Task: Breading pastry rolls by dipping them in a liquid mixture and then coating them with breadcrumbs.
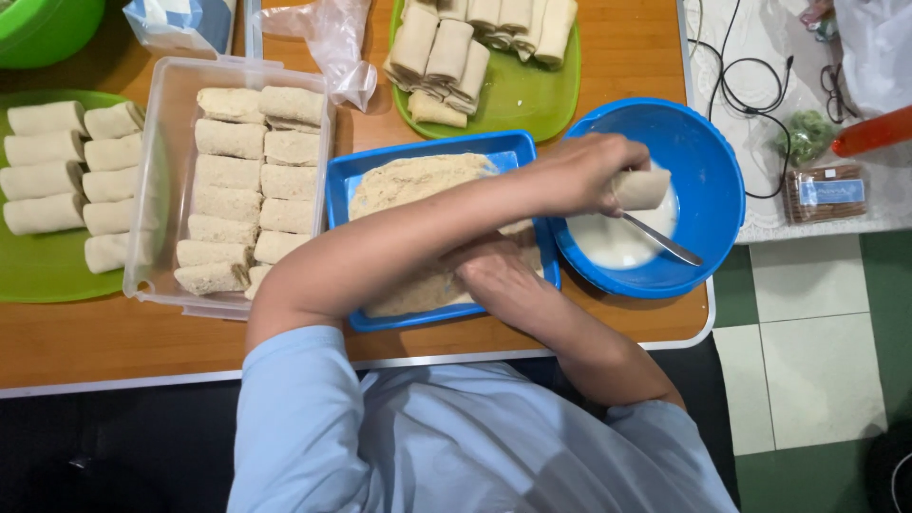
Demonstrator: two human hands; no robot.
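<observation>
In the head view, our left hand (579,171) reaches across to the right of centre, its fingers clamped on a pale roll (641,188) held over the white batter in the blue bowl (708,161), where a spoon (662,239) rests. Our right hand (499,275) lies under the left forearm on the crumbs in the blue tray (427,152) at centre; whether its fingers are apart or together on something we cannot tell.

At left, a clear container (171,114) holds crumbed rolls, flanked by a green plate (38,275) of plain rolls; another green plate (518,100) of plain rolls sits at upper centre on the wooden counter (123,337).

We judge the dipping step to be in hand: the roll looks about to be wetted. Next it wants turning in the batter, then a short carry left to the crumbs without dripping.
</observation>
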